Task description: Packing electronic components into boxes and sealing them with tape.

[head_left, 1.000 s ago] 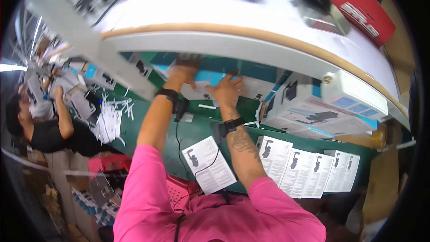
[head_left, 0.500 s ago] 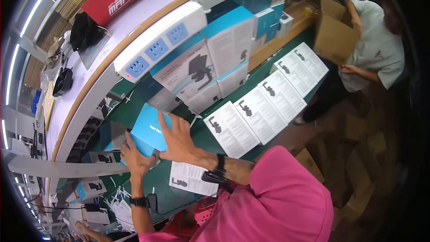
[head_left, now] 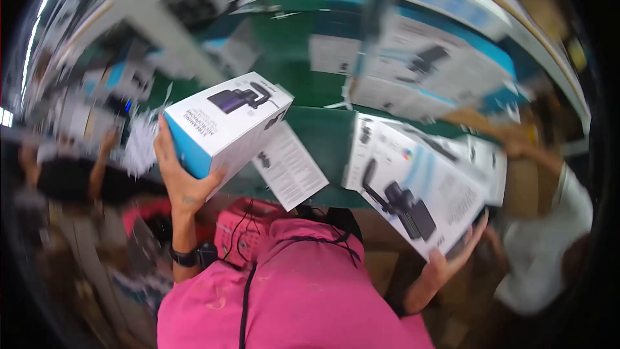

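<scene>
At nine o'clock, the left hand [head_left: 181, 171] grips one white-and-blue rectangular cardboard carton [head_left: 242, 126] between thumb and spread fingers, at its blue end; the smooth box stretches toward ten o'clock, tilted, a dark device printed on top. One black wrist strap [head_left: 184, 258] circles the wrist below.

Toward four o'clock, the right hand [head_left: 449, 262] is at the lower edge of a second white cardboard carton [head_left: 423, 187], slanted and glossy-looking, with one large device picture. Its fingers stretch out, apart from the thumb; I cannot tell whether they pinch the box.

Between the cartons, near the centre, one white oblong piece [head_left: 294, 168] covered in fine print lies on the smooth dark-green tabletop [head_left: 323, 128].

Farther out are blurred white-and-blue boxes [head_left: 439, 64] at one o'clock, too unclear to count; one tangled heap of white paper strips [head_left: 143, 142] at nine; one white-clad co-worker [head_left: 549, 239] at four; and soft pink shirt fabric [head_left: 290, 300] at six.
</scene>
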Motion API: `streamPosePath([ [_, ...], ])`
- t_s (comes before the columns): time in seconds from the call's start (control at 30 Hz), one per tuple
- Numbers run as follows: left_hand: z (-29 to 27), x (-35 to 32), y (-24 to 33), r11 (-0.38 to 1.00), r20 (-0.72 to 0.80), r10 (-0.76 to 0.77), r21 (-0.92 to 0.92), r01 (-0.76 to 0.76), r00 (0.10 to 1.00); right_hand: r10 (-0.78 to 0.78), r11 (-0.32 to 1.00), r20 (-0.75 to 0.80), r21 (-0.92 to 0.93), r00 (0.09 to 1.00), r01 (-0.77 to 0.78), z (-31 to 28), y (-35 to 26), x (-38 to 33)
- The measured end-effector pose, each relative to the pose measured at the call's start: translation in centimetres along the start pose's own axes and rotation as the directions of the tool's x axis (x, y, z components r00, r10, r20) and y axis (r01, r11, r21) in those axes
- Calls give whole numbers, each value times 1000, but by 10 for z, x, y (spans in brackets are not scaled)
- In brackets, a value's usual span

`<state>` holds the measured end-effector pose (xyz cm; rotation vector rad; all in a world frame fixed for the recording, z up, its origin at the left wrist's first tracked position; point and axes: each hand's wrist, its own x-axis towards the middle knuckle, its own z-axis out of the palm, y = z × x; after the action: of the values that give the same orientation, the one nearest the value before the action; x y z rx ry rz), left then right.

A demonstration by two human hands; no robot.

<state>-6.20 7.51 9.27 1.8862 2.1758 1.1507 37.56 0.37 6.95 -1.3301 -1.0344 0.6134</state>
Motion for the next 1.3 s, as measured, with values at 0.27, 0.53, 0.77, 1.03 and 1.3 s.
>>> streamPosePath([
  [0.27,17,-103,-81,786,-407,-512,131,604,756,26,983,580,131,814,-125,108,18,69],
  [0.53,58,-18,-116,654,-343,-551,388,649,761,-140,969,845,9,516,249,279,-26,42],
  [0.77,-6,-1,-215,482,-413,-651,424,767,637,-180,850,922,-30,342,527,391,-8,-24],
  [1.03,-56,40,-291,780,227,-584,424,460,779,274,960,932,-281,-238,6,532,28,-1],
  [1.3,-33,99,-371,945,836,-298,189,268,461,387,876,862,-454,-326,-161,566,119,-15],
])
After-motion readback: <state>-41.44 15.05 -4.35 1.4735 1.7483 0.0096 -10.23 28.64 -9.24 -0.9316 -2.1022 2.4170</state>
